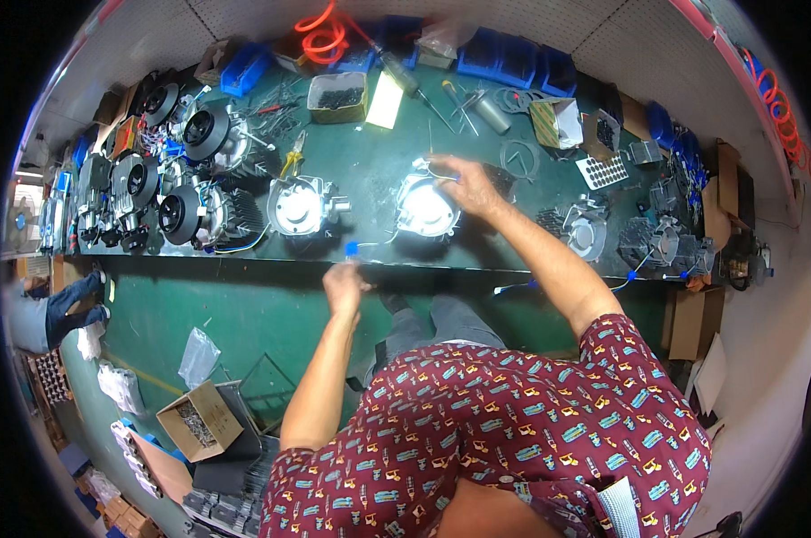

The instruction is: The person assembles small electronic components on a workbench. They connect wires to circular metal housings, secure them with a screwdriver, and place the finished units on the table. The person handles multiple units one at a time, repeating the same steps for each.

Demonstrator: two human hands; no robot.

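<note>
A round silver metal motor housing (426, 208) sits on the bench's front part before me. My right hand (470, 186) reaches over its far right rim, fingers bent against it beside a short white wire. From the housing's near side a thin cable with a blue sleeve (352, 248) runs left to the bench edge. My left hand (341, 289) is closed just below that sleeve, off the front edge, gripping the cable; its end is hidden by my fingers. Left of this housing sits a second silver housing (298, 208), with yellow-handled pliers (293, 157) behind it.
Several motors with black round covers (180, 215) crowd the bench's left. More housings (586, 235) and cables lie right. At the back stand a box of dark screws (337, 97), a power screwdriver (398, 73) on a red coiled hose, and blue bins (504, 58). An open carton (190, 421) stands behind left.
</note>
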